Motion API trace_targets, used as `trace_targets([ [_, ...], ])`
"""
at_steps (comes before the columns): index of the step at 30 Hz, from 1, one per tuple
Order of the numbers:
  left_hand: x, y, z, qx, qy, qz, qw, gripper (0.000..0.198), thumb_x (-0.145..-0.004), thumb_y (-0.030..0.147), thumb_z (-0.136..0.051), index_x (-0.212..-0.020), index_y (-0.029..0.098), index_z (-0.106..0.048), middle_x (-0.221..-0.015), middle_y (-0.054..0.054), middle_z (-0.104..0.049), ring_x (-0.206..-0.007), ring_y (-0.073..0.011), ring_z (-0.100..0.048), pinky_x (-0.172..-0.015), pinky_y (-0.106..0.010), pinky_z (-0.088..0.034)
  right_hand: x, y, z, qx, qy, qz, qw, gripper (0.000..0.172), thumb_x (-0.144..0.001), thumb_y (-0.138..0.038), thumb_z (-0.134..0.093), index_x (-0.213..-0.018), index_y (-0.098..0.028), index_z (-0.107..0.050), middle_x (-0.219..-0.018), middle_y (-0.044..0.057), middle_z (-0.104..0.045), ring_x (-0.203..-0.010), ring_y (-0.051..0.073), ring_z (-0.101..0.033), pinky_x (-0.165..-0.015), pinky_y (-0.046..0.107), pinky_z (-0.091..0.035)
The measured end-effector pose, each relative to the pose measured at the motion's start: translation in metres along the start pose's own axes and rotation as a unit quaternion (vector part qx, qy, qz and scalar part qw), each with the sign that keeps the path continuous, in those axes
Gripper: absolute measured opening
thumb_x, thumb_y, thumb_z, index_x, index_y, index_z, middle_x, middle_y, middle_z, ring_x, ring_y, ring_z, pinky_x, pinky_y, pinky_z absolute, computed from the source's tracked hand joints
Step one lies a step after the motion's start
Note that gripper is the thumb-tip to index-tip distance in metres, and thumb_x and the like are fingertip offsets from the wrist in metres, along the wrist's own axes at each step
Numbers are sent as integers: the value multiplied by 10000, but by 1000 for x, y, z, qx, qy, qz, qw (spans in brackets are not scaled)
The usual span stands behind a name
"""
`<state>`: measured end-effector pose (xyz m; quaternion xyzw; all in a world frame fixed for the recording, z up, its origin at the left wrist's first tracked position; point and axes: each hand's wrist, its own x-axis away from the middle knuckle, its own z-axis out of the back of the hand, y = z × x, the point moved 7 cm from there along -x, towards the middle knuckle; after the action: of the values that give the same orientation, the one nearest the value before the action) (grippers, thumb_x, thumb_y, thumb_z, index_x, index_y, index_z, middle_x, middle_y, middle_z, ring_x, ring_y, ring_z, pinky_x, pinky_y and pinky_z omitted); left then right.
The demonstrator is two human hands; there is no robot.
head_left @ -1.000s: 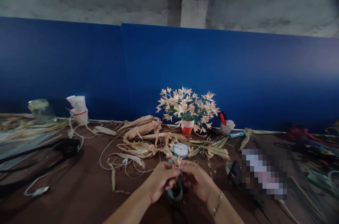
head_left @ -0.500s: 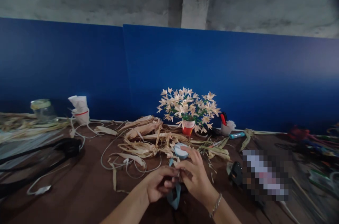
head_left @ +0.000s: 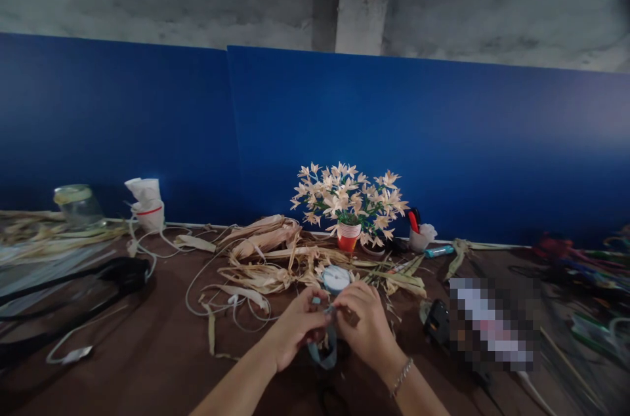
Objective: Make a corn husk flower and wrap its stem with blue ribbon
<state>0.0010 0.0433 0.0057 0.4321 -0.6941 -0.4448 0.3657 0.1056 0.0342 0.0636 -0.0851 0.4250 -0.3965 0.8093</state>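
Note:
My left hand (head_left: 299, 326) and my right hand (head_left: 363, 316) meet over the front middle of the table, fingertips pinched together. Between them is a thin blue-grey strip of tape (head_left: 325, 358), whose loop hangs below the fingers. The pinched spot is small and partly hidden by the fingers. Just beyond my fingertips lies a round white and pale-blue roll (head_left: 336, 278). Dry corn husks (head_left: 268, 239) spread behind it. Past these stands a red and white cup (head_left: 348, 237) holding an arrangement of pale husk-like flowers (head_left: 344, 196).
At left are a glass jar (head_left: 79, 206), a wrapped white cup (head_left: 148, 206), a black-handled tool (head_left: 123, 271) and a looping white cable (head_left: 189, 298). On the right are a small cup with red-handled scissors (head_left: 419, 235), a turquoise tube (head_left: 440, 251) and a dark device (head_left: 438, 321).
My right-hand fingers have curled down from a raised position to the tape. The left hand has lifted slightly, and the hanging tape loop has shifted upward.

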Motion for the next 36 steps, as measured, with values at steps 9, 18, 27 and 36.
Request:
trace_targets([
  [9, -2, 23, 16, -209, 123, -167, 956, 211, -605, 328, -640, -598, 122, -592, -728, -38, -574, -475, -75, -460, -415, -183, -330, 4, 18, -11, -112, 10, -113, 987, 126, -633, -112, -516, -615, -176, -623, -639, 18, -588, -671, 153, -515, -622, 248, -376],
  [18, -5, 8, 9, -125, 63, -92, 986, 221, -607, 325, -643, -670, 124, -575, -547, 11, -531, -456, -78, -455, -458, -195, -355, 18, 46, -46, -367, -111, -319, 867, 111, -586, -143, -514, -529, -134, -609, -409, -47, -503, -387, 57, -376, -417, 177, -271],
  [27, -1, 11, 6, -196, 61, -93, 974, 237, -670, 365, -570, -682, 128, -575, -499, 17, -499, -402, -65, -378, -386, -175, -270, 22, 44, -52, -419, -140, -320, 838, 94, -598, -141, -513, -541, -128, -587, -435, -52, -485, -421, 55, -375, -445, 175, -275],
  [36, -3, 17, 10, -258, 85, -156, 950, 190, -687, 308, -551, -637, 126, -574, -556, 4, -505, -495, -89, -427, -477, -194, -332, 11, 36, -34, -259, -49, -249, 932, 59, -581, -164, -560, -527, -142, -568, -496, -30, -517, -494, 89, -431, -469, 189, -317],
])
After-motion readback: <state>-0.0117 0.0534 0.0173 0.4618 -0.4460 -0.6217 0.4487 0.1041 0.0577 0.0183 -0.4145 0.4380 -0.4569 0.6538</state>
